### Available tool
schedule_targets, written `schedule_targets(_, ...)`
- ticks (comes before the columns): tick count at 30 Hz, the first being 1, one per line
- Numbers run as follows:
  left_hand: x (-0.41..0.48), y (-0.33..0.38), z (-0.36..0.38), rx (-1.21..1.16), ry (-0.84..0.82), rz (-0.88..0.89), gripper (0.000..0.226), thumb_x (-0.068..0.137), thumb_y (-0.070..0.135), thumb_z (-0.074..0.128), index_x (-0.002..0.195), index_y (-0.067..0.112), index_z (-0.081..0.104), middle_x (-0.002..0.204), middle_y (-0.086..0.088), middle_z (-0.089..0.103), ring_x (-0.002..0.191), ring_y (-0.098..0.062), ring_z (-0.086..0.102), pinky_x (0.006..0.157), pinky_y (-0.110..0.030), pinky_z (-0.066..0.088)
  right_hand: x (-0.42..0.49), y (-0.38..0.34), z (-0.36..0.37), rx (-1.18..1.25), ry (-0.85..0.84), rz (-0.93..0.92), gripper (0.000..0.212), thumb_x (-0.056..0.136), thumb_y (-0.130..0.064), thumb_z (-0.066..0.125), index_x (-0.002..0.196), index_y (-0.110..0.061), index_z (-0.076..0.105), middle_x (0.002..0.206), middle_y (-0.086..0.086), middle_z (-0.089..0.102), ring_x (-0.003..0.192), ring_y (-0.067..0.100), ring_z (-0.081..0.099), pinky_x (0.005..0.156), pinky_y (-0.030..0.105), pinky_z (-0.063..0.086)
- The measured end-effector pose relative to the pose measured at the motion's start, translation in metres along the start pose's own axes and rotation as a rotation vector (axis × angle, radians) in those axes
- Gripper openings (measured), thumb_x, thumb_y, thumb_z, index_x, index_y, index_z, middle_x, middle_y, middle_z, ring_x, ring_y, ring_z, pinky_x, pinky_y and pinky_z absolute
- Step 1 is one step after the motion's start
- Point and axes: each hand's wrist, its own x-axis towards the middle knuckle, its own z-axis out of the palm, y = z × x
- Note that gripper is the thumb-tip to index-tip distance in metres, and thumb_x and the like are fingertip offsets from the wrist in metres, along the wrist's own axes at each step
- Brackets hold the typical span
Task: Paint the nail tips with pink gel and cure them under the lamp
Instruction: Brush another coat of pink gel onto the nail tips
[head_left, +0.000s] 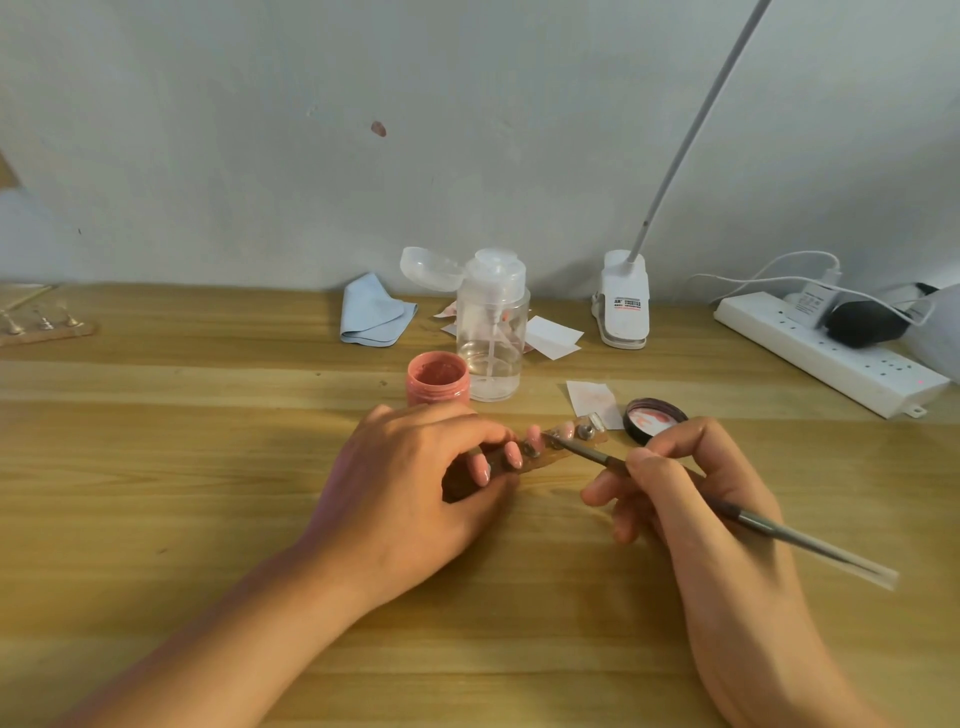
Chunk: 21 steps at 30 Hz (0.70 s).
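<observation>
Wood table fills lower frame. L hand, ctr, curls round holder strip. R hand, ctr-right, pinches brush. Brush axis runs lower right to upper left, bristles at nail tips, contact unclear. Strip axis rises rightward, so R hand is nearer the tips. Open pink gel jar sits just above L hand.

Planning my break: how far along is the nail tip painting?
Done: the gel jar is open, and several nail tips on the strip gripped by the left hand look pink. In hand: the right hand holds the brush, bristles at mid-strip. Left: the end tip looks clear, and no tip is under a lamp.
</observation>
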Motion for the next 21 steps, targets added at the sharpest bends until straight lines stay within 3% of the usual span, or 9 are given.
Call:
schedule_targets(17, -0.0001, -0.0035, 0.0019, 0.006, 0.006, 0.015, 0.012, 0.080, 0.044, 0.070, 0.091, 0.039, 0.067, 0.076, 0.022, 0.058, 0.075, 0.005, 0.057, 0.070, -0.021, 0.034, 0.0036, 0.0048, -0.0034, 0.002, 0.028, 0.007, 0.023, 0.090, 0.008, 0.047, 0.073, -0.006, 0.045, 0.055, 0.016, 0.064, 0.050, 0.020, 0.050, 0.045, 0.020, 0.044)
schedule_targets(21, 0.0013, -0.0055, 0.0029, -0.049, 0.009, -0.012, 0.009, 0.078, 0.045, 0.069, 0.085, 0.044, 0.063, 0.076, 0.022, 0.058, 0.075, 0.004, 0.058, 0.068, -0.021, 0.035, -0.0023, -0.0020, 0.0000, 0.058, 0.065, -0.102, 0.018, 0.092, -0.001, 0.059, 0.079, -0.007, 0.048, 0.059, 0.015, 0.064, 0.048, 0.014, 0.048, 0.046, 0.019, 0.041)
